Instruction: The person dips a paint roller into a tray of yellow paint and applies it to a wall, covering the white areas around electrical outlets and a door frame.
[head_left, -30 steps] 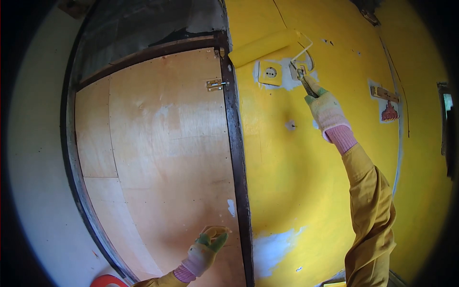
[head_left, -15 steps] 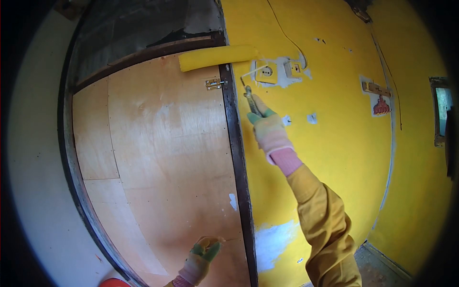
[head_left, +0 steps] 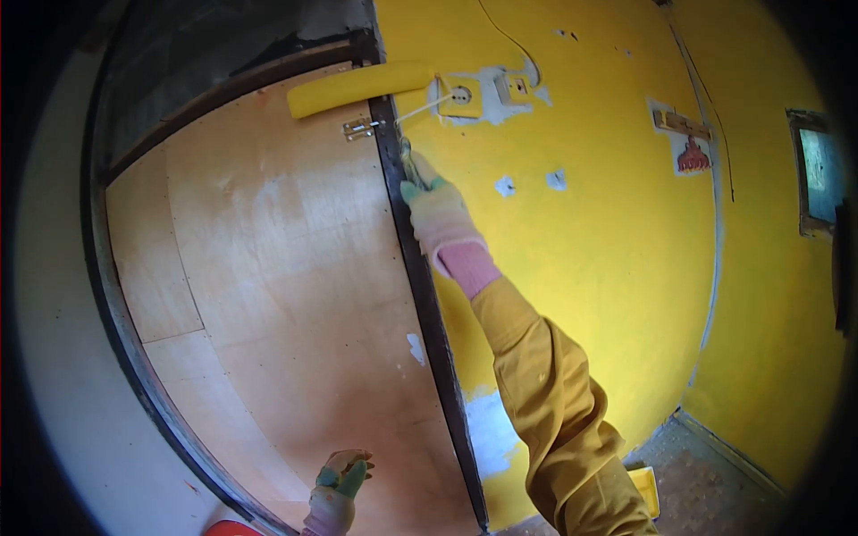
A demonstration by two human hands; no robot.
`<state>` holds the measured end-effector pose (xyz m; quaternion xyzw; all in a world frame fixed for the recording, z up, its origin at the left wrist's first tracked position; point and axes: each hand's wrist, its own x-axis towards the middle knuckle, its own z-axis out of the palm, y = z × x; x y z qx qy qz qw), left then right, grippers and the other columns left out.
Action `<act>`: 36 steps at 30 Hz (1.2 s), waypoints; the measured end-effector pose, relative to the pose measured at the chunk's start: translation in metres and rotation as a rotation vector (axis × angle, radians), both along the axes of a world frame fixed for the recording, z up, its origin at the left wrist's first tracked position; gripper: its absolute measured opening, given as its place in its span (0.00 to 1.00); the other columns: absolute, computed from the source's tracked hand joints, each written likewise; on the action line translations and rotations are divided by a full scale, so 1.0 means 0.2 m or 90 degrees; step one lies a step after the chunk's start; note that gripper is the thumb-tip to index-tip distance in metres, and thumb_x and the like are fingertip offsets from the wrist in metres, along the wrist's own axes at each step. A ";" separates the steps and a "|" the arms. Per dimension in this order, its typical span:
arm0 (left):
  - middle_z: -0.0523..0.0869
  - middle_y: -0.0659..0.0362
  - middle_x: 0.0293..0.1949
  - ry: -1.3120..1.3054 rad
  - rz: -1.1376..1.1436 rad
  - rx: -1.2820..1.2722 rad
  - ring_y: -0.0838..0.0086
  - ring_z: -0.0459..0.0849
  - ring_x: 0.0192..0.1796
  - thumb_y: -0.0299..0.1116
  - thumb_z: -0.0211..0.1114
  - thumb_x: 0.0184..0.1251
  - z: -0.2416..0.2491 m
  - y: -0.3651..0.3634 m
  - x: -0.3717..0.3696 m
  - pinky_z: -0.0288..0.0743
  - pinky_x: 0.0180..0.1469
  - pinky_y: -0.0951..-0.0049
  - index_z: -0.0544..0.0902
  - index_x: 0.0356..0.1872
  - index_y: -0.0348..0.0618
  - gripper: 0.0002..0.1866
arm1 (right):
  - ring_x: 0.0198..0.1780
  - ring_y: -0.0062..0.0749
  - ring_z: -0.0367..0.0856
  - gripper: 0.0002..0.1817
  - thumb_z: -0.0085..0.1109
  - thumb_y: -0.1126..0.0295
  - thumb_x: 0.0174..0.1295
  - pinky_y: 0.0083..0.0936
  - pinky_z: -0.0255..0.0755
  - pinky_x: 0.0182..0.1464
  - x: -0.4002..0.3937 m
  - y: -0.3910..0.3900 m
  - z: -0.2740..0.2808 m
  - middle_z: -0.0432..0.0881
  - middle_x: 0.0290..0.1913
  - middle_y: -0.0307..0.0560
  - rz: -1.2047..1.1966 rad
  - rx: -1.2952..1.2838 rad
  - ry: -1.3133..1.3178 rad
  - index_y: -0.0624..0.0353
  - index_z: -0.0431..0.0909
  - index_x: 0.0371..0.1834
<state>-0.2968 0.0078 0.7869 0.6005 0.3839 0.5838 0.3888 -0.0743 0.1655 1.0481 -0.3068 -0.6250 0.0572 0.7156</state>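
My right hand (head_left: 442,219), in a pale glove with green fingertips, grips the handle of a paint roller (head_left: 362,89). Its long sleeve is coated in yellow and lies level with the door bolt, across the dark door frame (head_left: 416,241) and the edge of the yellow wall (head_left: 581,268). The roller's thin wire arm passes in front of a wall socket (head_left: 460,95). Low before the plywood door (head_left: 295,268), my left hand (head_left: 338,487), gloved alike, has its fingers apart and holds nothing visible.
A metal bolt (head_left: 362,129) sits on the door by the frame. A second socket box (head_left: 513,88) and a hanging wire are on the wall, among grey patches. A yellow tray (head_left: 645,489) stands on the floor, partly behind my sleeve. Something red (head_left: 231,529) shows bottom left.
My view has turned right and down. Against the wall, the roller and my right hand have shifted slightly down and left. My left hand's fingers look more spread, and the yellow tray has come into view.
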 end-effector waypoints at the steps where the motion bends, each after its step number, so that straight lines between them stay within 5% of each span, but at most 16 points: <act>1: 0.74 0.53 0.40 0.001 -0.019 -0.003 0.70 0.76 0.40 0.28 0.54 0.57 -0.01 -0.01 0.01 0.72 0.41 0.75 0.72 0.40 0.34 0.11 | 0.15 0.25 0.64 0.23 0.50 0.68 0.52 0.23 0.61 0.19 0.00 -0.01 -0.08 0.69 0.17 0.40 0.008 -0.016 0.015 0.45 0.65 0.55; 4: 0.74 0.53 0.41 0.020 -0.006 -0.004 0.70 0.76 0.39 0.29 0.54 0.58 -0.02 -0.06 0.05 0.72 0.41 0.75 0.72 0.40 0.33 0.11 | 0.12 0.20 0.59 0.23 0.51 0.69 0.53 0.21 0.57 0.15 0.02 -0.06 -0.34 0.67 0.14 0.36 0.039 -0.062 0.052 0.45 0.65 0.55; 6: 0.74 0.53 0.40 0.028 -0.014 -0.019 0.71 0.76 0.40 0.31 0.52 0.58 -0.04 -0.10 0.09 0.71 0.41 0.74 0.72 0.41 0.34 0.12 | 0.19 0.20 0.68 0.22 0.49 0.71 0.55 0.18 0.63 0.23 0.04 -0.10 -0.55 0.74 0.23 0.39 0.080 -0.080 0.066 0.50 0.65 0.55; 8: 0.75 0.53 0.39 0.029 -0.018 -0.029 0.71 0.75 0.41 0.32 0.51 0.59 -0.08 -0.12 0.13 0.70 0.42 0.73 0.72 0.41 0.34 0.13 | 0.34 0.20 0.72 0.22 0.47 0.74 0.56 0.15 0.66 0.35 0.04 -0.20 -0.75 0.76 0.37 0.44 0.174 -0.032 0.126 0.57 0.62 0.56; 10: 0.75 0.53 0.39 -0.040 -0.025 -0.098 0.71 0.76 0.40 0.29 0.55 0.57 -0.17 -0.14 0.16 0.71 0.41 0.75 0.73 0.39 0.34 0.11 | 0.50 0.37 0.70 0.21 0.48 0.71 0.56 0.19 0.64 0.46 0.07 -0.22 -1.04 0.70 0.51 0.52 0.229 -0.036 0.125 0.59 0.62 0.55; 12: 0.76 0.52 0.40 -0.089 -0.051 -0.161 0.69 0.76 0.42 0.32 0.55 0.58 -0.29 -0.16 0.18 0.69 0.45 0.74 0.72 0.41 0.34 0.13 | 0.50 0.37 0.71 0.21 0.48 0.71 0.56 0.21 0.65 0.44 0.11 -0.34 -1.30 0.71 0.50 0.52 0.208 -0.142 0.109 0.57 0.63 0.54; 14: 0.78 0.58 0.31 -0.053 -0.035 -0.148 0.76 0.76 0.31 0.35 0.52 0.60 -0.31 -0.24 0.27 0.71 0.31 0.78 0.74 0.39 0.40 0.11 | 0.47 0.21 0.70 0.23 0.48 0.75 0.56 0.17 0.64 0.46 0.12 -0.36 -1.65 0.74 0.46 0.47 0.111 -0.308 0.055 0.64 0.60 0.56; 17: 0.77 0.57 0.38 -0.086 -0.095 -0.308 0.74 0.74 0.41 0.37 0.53 0.60 -0.63 -0.19 0.25 0.69 0.41 0.75 0.74 0.40 0.39 0.13 | 0.47 0.23 0.71 0.22 0.49 0.75 0.55 0.18 0.66 0.44 0.11 -0.45 -2.02 0.73 0.47 0.51 0.128 -0.303 0.123 0.65 0.61 0.55; 18: 0.77 0.57 0.38 -0.084 -0.093 -0.313 0.74 0.74 0.41 0.37 0.53 0.60 -0.64 -0.19 0.30 0.69 0.41 0.75 0.74 0.40 0.39 0.13 | 0.49 0.24 0.71 0.22 0.50 0.76 0.54 0.18 0.66 0.45 0.11 -0.50 -2.10 0.72 0.48 0.52 0.048 -0.288 0.023 0.65 0.61 0.54; 23: 0.76 0.57 0.39 -0.028 -0.050 -0.397 0.73 0.76 0.38 0.39 0.54 0.59 -0.93 -0.01 0.51 0.70 0.39 0.75 0.72 0.43 0.38 0.16 | 0.51 0.29 0.71 0.22 0.50 0.77 0.53 0.18 0.66 0.46 0.12 -0.57 -2.22 0.72 0.49 0.51 -0.102 -0.254 -0.129 0.61 0.63 0.54; 26: 0.75 0.53 0.42 0.176 -0.042 -0.081 0.70 0.73 0.48 0.33 0.52 0.60 -0.71 0.15 0.66 0.65 0.50 0.76 0.69 0.48 0.35 0.17 | 0.51 0.25 0.71 0.22 0.50 0.75 0.53 0.17 0.66 0.46 0.12 -0.49 -2.11 0.74 0.46 0.49 -0.153 -0.219 -0.181 0.58 0.63 0.54; 28: 0.75 0.53 0.43 0.189 -0.033 0.024 0.70 0.72 0.49 0.34 0.51 0.61 -0.55 0.34 0.76 0.64 0.51 0.77 0.68 0.50 0.38 0.18 | 0.47 0.24 0.72 0.18 0.49 0.73 0.55 0.19 0.67 0.42 0.12 -0.42 -1.96 0.76 0.42 0.49 0.060 -0.392 0.132 0.58 0.67 0.51; 31: 0.76 0.55 0.41 0.278 0.061 0.116 0.71 0.73 0.47 0.34 0.52 0.60 -0.25 0.53 0.92 0.68 0.45 0.77 0.70 0.47 0.41 0.15 | 0.41 0.25 0.74 0.14 0.48 0.70 0.56 0.22 0.68 0.38 0.19 -0.25 -1.84 0.77 0.39 0.49 0.194 -0.450 0.143 0.59 0.69 0.45; 35: 0.77 0.58 0.34 0.248 0.072 0.099 0.74 0.76 0.37 0.33 0.54 0.59 -0.20 0.69 1.05 0.69 0.41 0.76 0.71 0.45 0.41 0.14 | 0.34 0.28 0.75 0.12 0.50 0.68 0.54 0.24 0.68 0.35 0.27 -0.22 -1.84 0.77 0.32 0.50 0.117 -0.418 0.099 0.62 0.70 0.38; 36: 0.76 0.59 0.28 0.053 -0.045 -0.075 0.74 0.75 0.30 0.33 0.55 0.59 -0.27 0.70 1.08 0.69 0.35 0.75 0.72 0.42 0.41 0.12 | 0.34 0.28 0.75 0.12 0.50 0.68 0.54 0.24 0.68 0.35 0.28 -0.25 -1.88 0.77 0.32 0.50 0.118 -0.418 0.097 0.62 0.70 0.38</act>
